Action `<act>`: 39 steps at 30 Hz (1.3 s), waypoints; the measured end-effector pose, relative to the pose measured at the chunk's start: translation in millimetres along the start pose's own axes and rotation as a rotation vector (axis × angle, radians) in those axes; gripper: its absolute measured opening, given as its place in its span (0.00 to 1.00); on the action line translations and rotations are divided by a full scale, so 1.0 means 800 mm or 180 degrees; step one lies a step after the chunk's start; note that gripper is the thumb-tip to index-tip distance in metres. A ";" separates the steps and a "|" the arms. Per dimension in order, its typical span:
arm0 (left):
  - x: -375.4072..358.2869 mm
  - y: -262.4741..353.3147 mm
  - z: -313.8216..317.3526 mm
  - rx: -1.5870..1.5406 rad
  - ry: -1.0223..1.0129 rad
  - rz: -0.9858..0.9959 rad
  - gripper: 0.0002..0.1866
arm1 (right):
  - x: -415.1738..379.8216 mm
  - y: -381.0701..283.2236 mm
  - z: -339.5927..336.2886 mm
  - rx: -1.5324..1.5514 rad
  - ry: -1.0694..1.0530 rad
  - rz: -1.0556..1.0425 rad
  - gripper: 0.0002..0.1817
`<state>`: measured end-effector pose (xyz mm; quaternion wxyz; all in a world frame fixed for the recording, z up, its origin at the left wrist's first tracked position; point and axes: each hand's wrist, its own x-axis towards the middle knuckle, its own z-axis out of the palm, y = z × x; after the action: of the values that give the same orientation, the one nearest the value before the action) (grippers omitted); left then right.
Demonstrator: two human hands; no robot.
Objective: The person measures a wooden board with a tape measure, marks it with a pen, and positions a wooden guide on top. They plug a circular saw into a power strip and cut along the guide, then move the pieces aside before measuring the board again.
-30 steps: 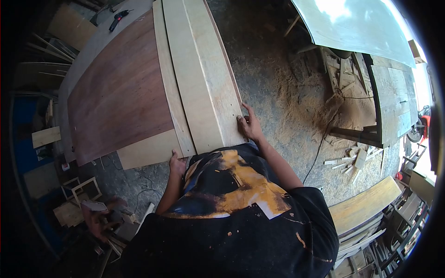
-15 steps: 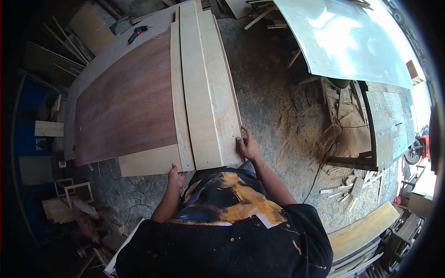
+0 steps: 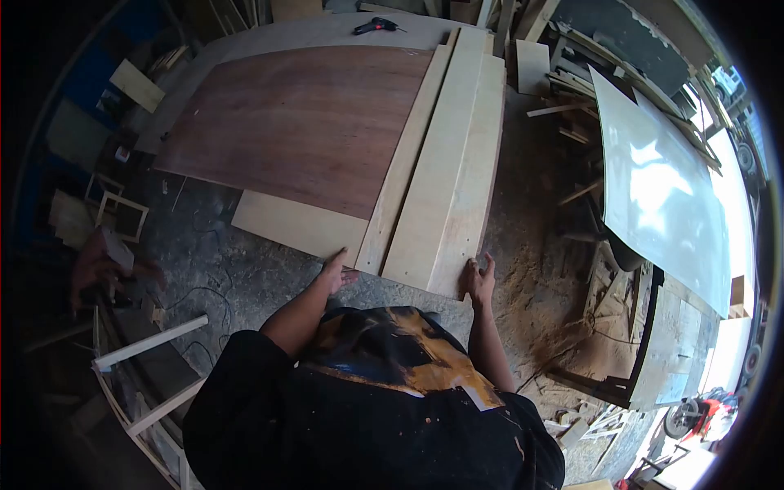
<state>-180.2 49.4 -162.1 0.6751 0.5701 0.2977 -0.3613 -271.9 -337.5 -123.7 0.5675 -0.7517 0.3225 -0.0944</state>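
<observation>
Long pale plywood boards (image 3: pixel 437 188) lie side by side and partly overlapping on a large reddish-brown sheet (image 3: pixel 302 122). At their near right corner, my right hand (image 3: pixel 482 282) grips the edge, thumb against the board and index finger raised. My left hand (image 3: pixel 335 273) is closed on the near edge of a pale plywood panel (image 3: pixel 298 224), beside a narrow strip (image 3: pixel 377 245). Its thumb rests on top, while the other fingers are partly hidden near the edge. Small dark marks dot the near ends of the boards.
A cordless drill (image 3: pixel 378 26) lies at the worktable's far side. To the right are a glossy sheet (image 3: pixel 661 171) and a wooden bench (image 3: pixel 670 335). Wooden frames (image 3: pixel 155 347) stand at lower left. Sawdust (image 3: pixel 531 302) and a cable lie on the floor.
The view has turned, so the boards now slant to the right and the drill appears further right. Both hands remain at the near edges of the boards.
</observation>
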 end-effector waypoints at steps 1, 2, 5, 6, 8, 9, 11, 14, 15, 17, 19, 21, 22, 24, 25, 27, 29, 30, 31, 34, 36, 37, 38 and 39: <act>0.006 -0.002 -0.013 0.0306 -0.0262 -0.0154 0.42 | 0.000 -0.008 -0.006 0.0148 0.0047 0.0274 0.28; 0.010 -0.004 -0.025 0.0624 -0.0531 -0.0309 0.44 | 0.017 0.021 -0.008 -0.0413 0.0399 -0.0080 0.24; -0.040 0.014 -0.033 0.1213 -0.0165 -0.0030 0.46 | 0.028 -0.017 0.006 -0.0512 0.1209 -0.1285 0.21; -0.040 0.010 -0.048 0.1529 -0.0298 0.0053 0.45 | 0.024 -0.047 0.017 -0.0406 0.0930 -0.0905 0.20; -0.040 -0.002 -0.091 0.1803 -0.0398 0.0153 0.44 | 0.007 -0.106 0.063 -0.0309 0.0913 -0.1297 0.18; -0.040 -0.015 -0.114 0.2032 -0.0477 0.0291 0.41 | -0.004 -0.130 0.092 -0.0138 0.0802 -0.1328 0.17; -0.038 -0.037 -0.172 0.2223 -0.0539 0.0436 0.39 | -0.019 -0.156 0.158 0.0028 0.0522 -0.1697 0.15; -0.037 -0.063 -0.289 0.1721 -0.0226 0.0269 0.32 | -0.052 -0.180 0.268 0.0714 0.0062 -0.1786 0.14; -0.038 -0.068 -0.328 0.1589 -0.0151 0.0274 0.32 | -0.070 -0.192 0.303 0.0698 -0.0085 -0.1828 0.14; -0.047 -0.082 -0.409 0.1039 0.0502 0.0508 0.29 | -0.122 -0.216 0.373 0.1033 -0.0558 -0.1546 0.15; -0.070 -0.087 -0.473 0.0929 0.0699 0.0515 0.28 | -0.150 -0.222 0.432 0.1025 -0.0944 -0.1544 0.14; -0.094 -0.079 -0.520 0.0937 0.0873 0.0567 0.26 | -0.178 -0.244 0.481 0.0998 -0.1279 -0.1386 0.14; -0.103 -0.069 -0.538 0.0754 0.0910 0.0718 0.25 | -0.186 -0.257 0.505 0.1016 -0.1339 -0.1393 0.14; -0.126 -0.030 -0.559 0.0291 0.1026 0.0909 0.24 | -0.194 -0.286 0.554 0.0963 -0.1883 -0.1635 0.15; -0.121 -0.016 -0.575 0.0280 0.1070 0.0927 0.24 | -0.200 -0.311 0.580 0.0844 -0.1993 -0.1777 0.15; -0.107 0.009 -0.610 -0.0097 0.1188 0.1422 0.25 | -0.196 -0.352 0.637 0.0830 -0.2264 -0.1836 0.15; -0.111 0.042 -0.653 -0.0282 0.1203 0.1510 0.23 | -0.209 -0.411 0.703 0.0735 -0.2279 -0.1917 0.13; -0.109 0.054 -0.680 -0.0505 0.1303 0.1607 0.22 | -0.210 -0.437 0.740 0.0906 -0.2451 -0.2000 0.14; -0.100 0.058 -0.712 -0.0734 0.1406 0.1711 0.20 | -0.212 -0.462 0.781 0.1081 -0.2630 -0.2087 0.14; -0.057 0.006 -0.842 -0.1358 0.1786 0.1822 0.18 | -0.240 -0.541 0.924 0.1620 -0.3051 -0.2269 0.13; -0.060 -0.043 -0.904 -0.1867 0.2594 0.1263 0.16 | -0.289 -0.603 1.017 0.2003 -0.3658 -0.2592 0.12; -0.059 -0.085 -0.929 -0.1888 0.2855 0.1040 0.15 | -0.319 -0.631 1.058 0.2114 -0.3987 -0.2765 0.12; -0.052 -0.130 -0.957 -0.2191 0.2924 0.0727 0.17 | -0.352 -0.660 1.098 0.2236 -0.4302 -0.2935 0.13; -0.043 -0.184 -0.976 -0.1693 0.3050 0.0573 0.16 | -0.388 -0.686 1.130 0.2360 -0.4670 -0.3174 0.15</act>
<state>-313.3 810.1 -350.4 0.6131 0.5037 0.6026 0.0851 154.1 643.6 141.7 0.7242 -0.4471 -0.5199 0.0730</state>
